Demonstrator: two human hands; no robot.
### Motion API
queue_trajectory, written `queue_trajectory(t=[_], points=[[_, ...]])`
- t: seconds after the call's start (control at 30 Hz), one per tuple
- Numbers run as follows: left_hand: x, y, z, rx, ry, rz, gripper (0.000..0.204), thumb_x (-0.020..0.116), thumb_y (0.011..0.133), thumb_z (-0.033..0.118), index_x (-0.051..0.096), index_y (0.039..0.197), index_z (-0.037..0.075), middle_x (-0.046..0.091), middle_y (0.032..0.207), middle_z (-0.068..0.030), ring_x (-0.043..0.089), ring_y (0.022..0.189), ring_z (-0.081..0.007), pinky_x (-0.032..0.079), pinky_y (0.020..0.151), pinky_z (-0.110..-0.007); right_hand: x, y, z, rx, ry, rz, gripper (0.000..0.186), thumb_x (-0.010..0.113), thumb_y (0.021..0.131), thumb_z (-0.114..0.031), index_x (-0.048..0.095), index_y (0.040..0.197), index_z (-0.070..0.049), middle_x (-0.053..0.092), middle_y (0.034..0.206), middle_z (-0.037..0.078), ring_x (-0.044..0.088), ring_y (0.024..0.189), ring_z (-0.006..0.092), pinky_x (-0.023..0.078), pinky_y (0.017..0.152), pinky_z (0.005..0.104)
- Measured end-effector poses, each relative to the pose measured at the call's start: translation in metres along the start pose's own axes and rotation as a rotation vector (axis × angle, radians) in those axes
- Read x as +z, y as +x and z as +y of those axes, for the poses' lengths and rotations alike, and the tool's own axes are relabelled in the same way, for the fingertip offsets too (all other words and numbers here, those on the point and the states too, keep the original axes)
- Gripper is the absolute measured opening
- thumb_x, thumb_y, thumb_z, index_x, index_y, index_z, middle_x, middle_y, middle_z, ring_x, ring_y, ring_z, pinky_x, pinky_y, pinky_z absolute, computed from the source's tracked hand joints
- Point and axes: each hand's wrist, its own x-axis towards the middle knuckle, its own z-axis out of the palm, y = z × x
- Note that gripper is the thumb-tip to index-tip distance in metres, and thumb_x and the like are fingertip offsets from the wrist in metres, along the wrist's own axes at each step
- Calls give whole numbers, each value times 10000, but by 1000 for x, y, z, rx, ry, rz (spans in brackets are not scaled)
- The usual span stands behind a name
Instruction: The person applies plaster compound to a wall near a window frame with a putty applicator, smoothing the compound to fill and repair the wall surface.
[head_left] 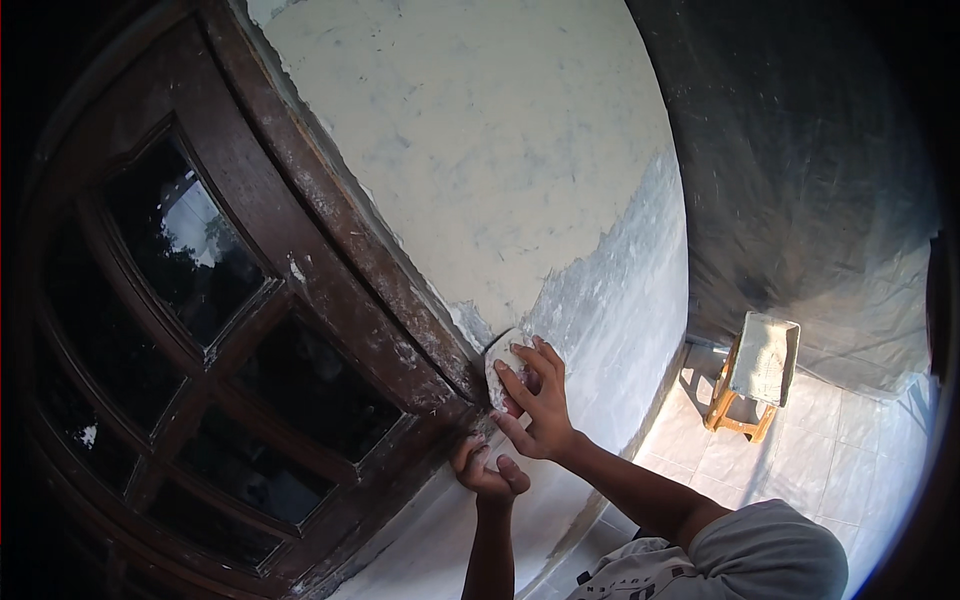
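Note:
My right hand point(540, 410) presses a rounded, plaster-smeared hand tool point(497, 357) against the wall, beside the edge of a dark brown wooden frame point(415, 325). The tool has a whitish back and a reddish part under my fingers; its exact kind is not clear. Just below, at the frame's edge, my left hand point(490, 474) is closed with its fingers curled. Whatever those fingers hold, if anything, is hidden. Cream-coloured filler point(460, 150) covers the upper wall, ending in a ragged edge above a whitish-grey surface point(610, 300).
Dark glass panes point(185, 240) sit in the brown wooden frame at left, spotted with white smears. A dark sheet point(800, 200) hangs at right. On the tiled floor point(800, 450), a small orange-brown stool point(740, 420) bears a pale, plaster-coated tray point(765, 358).

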Motion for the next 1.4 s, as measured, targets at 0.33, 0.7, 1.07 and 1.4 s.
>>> queue_trajectory(t=[0.33, 0.7, 1.07, 1.4], points=[[0, -3, 2, -51, -91, 24, 324, 456, 985, 211, 360, 1193, -19, 431, 1204, -211, 491, 1037, -283, 456, 948, -441, 5, -2, -15, 31, 11, -22, 629, 764, 822, -240, 585, 1405, -83, 410, 1474, 244, 302, 1378, 532, 279, 1144, 610], [-2, 0, 1, 0, -19, 69, 315, 442, 997, 214, 360, 1193, -18, 427, 1207, -205, 494, 1029, -270, 476, 921, -427, 6, -11, -16, 47, 22, -29, 614, 749, 850, -221, 569, 1418, -74, 392, 1497, 245, 281, 1399, 536, 272, 1145, 614], [-1, -2, 0, -17, -19, 49, 334, 450, 989, 205, 358, 1208, -30, 412, 1221, -209, 492, 1034, -275, 475, 936, -432, 2, -7, -8, 70, 16, -16, 625, 753, 845, -228, 569, 1422, -74, 382, 1497, 250, 294, 1389, 548, 280, 1147, 617], [-5, -2, 3, -30, -28, 56, 304, 447, 1003, 206, 366, 1189, -21, 430, 1209, -208, 494, 1034, -275, 476, 929, -432, -1, 25, -12, 53, 15, 39, 626, 768, 829, -203, 575, 1409, -68, 391, 1486, 250, 328, 1355, 553, 297, 1135, 613]])
